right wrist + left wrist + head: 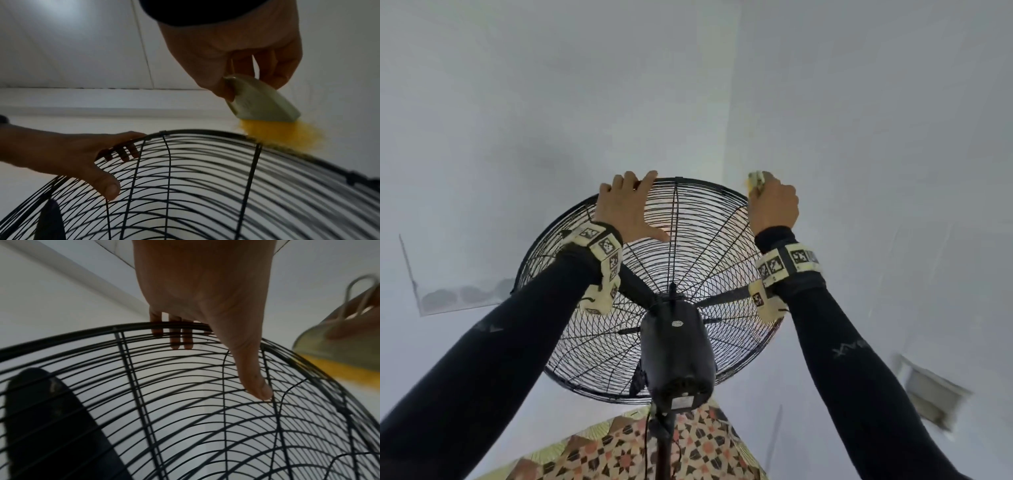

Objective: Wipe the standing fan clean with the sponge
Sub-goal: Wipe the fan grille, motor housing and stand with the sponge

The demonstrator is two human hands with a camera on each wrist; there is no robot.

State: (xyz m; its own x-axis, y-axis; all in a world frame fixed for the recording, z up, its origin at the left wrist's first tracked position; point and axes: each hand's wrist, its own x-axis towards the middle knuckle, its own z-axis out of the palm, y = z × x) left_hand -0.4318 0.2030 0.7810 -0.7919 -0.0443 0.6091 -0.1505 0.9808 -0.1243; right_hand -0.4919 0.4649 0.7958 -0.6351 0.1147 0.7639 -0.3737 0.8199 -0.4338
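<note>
A: Where's the sponge point(273, 116) right now?

B: Upper right of the right-wrist view. It is pinched between thumb and curled fingers of the right hand point(774, 205); the yellow fuzzy edge is pressed on the black outer rim of the fan guard point(654, 291). In the head view it is seen at the guard's top right, approx.

A: And the left hand point(625, 209)?

B: Fingers are hooked over the top rim, just left of centre in the head view; the thumb is laid flat against the rear wires. The guard is steadied that way, and nothing else is held.

A: Risks?

B: Judged only: the fan is tall on a thin pole point(664, 448), so a hard push along the rim could rock or tip it if the left-hand brace is relaxed. Thin wires could be bent w/ too much pressure. Fuzz could be snagged at a wire joint and the sponge pulled free. Whether blades are stopped or power is off can't be told.
</note>
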